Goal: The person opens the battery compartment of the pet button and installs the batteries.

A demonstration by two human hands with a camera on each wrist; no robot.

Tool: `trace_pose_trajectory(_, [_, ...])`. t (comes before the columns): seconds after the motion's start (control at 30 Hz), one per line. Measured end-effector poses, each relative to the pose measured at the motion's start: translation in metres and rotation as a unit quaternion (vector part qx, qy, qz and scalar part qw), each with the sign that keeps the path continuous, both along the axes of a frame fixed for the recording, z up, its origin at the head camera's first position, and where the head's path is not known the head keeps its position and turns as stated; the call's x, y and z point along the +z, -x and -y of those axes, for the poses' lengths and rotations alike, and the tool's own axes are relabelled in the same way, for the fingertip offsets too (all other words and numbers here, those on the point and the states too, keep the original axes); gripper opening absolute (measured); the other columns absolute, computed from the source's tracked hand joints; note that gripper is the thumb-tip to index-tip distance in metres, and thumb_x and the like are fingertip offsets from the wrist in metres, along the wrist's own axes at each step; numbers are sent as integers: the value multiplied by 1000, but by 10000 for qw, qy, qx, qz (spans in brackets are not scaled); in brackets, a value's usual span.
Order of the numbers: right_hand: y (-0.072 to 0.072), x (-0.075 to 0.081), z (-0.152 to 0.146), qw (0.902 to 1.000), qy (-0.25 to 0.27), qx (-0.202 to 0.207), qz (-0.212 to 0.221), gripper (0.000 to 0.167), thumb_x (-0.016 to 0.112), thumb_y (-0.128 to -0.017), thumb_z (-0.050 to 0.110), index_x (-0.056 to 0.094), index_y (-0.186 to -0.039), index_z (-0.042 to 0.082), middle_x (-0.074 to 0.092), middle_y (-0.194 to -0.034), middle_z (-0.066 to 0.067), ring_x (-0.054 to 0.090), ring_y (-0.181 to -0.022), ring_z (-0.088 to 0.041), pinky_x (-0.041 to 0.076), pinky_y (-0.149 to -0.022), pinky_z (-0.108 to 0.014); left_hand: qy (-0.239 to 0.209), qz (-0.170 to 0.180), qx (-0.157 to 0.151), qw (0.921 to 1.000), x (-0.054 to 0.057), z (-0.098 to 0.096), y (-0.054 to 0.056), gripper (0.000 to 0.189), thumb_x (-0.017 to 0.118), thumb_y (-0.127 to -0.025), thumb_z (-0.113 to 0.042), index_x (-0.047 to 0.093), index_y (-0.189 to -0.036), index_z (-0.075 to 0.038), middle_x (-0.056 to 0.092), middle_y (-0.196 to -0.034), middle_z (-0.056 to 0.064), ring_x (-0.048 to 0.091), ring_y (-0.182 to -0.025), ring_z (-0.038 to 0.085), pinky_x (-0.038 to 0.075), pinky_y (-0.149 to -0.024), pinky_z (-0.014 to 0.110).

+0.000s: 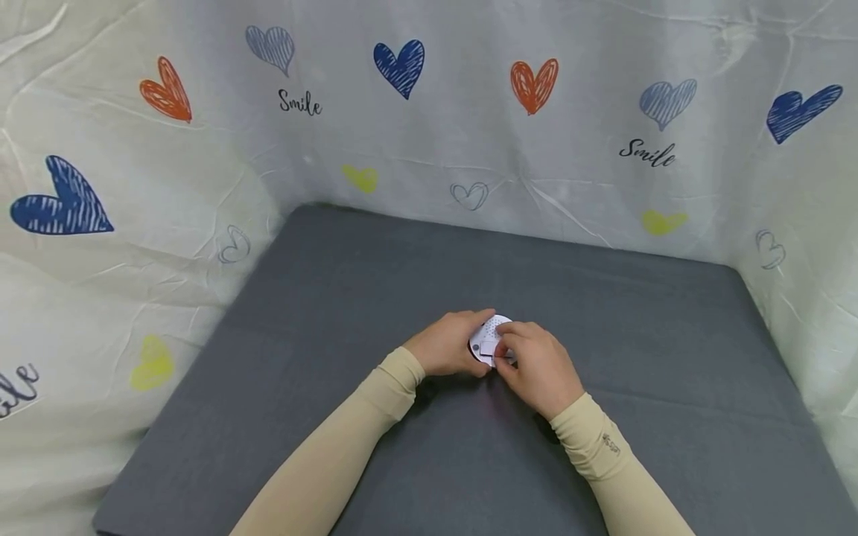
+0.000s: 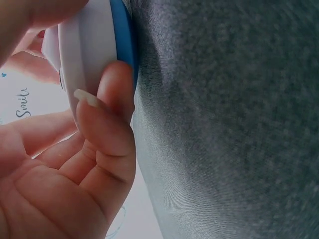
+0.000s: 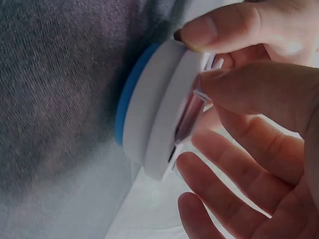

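Note:
A round white device [image 1: 497,323] lies on the table with its face of small holes upward. Its blue underside [image 3: 132,94] shows in the right wrist view, against the dark cloth. My left hand [image 1: 445,344] grips the device by its rim from the left. On the device's face is a small rectangular cover [image 1: 487,348], standing partly raised. Thumb and fingertips of my right hand [image 1: 541,368] pinch this cover at its edge; the other fingers are loosely spread in the right wrist view. Part of the device's face is hidden behind the fingers.
A dark grey cloth-covered table [image 1: 375,268] stretches around both hands. Behind it and along its sides hangs a white curtain [image 1: 429,141] printed with coloured hearts and the word Smile.

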State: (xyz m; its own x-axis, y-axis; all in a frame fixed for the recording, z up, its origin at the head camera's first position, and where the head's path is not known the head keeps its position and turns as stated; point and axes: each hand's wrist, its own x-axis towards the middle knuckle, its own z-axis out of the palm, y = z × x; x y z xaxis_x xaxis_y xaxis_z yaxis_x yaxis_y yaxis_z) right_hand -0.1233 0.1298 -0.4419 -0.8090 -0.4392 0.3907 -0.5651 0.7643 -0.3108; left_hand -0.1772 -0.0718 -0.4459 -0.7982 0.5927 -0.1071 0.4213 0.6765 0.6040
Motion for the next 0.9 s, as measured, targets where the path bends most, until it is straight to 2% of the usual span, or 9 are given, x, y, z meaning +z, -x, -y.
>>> trace_pose_trajectory(0.13, [0, 0, 1, 10000, -10, -49, 51, 16, 87, -84, 4, 74, -81, 13, 79, -120, -9, 73, -101, -27, 59, -86, -42, -7, 11, -20, 10000, 0, -1, 0, 96, 88, -86, -23, 40, -167, -7, 61, -154, 13, 63, -122, 23, 54, -103, 38])
trace_pose_trajectory(0.3, [2, -2, 0, 10000, -39, -76, 28, 16, 90, -84, 5, 75, -83, 11, 78, -120, -11, 72, -106, -30, 60, -91, -45, -37, 64, 27, 10000, 0, -1, 0, 96, 88, -86, -22, 39, -167, -7, 60, -156, 13, 63, -123, 22, 53, -105, 39])
trace_pose_trajectory(0.53, [3, -3, -5, 9979, 411, -321, 372, 11, 89, -88, 8, 78, -87, 9, 73, -134, -18, 66, -120, -38, 56, -100, -51, 18, 53, 14, 10000, 0, -2, 1, 98, 89, -86, -25, 38, -168, -7, 58, -159, 14, 63, -131, 25, 53, -111, 41])
trace_pose_trajectory(0.7, [6, -6, -6, 9934, 719, -568, 690, 15, 89, -88, 9, 74, -86, 12, 70, -140, -18, 68, -123, -39, 56, -97, -51, 34, 26, -8, 10000, 0, -3, 1, 98, 89, -86, -26, 39, -168, -7, 57, -159, 15, 62, -134, 25, 51, -113, 41])
trace_pose_trajectory(0.9, [6, -7, -4, 9898, 932, -507, 950, 17, 90, -88, 9, 73, -85, 13, 69, -142, -16, 68, -129, -37, 59, -94, -48, 13, -46, -43, 10000, 1, -2, 1, 98, 90, -85, -24, 39, -167, -6, 57, -160, 16, 62, -135, 27, 52, -113, 42])
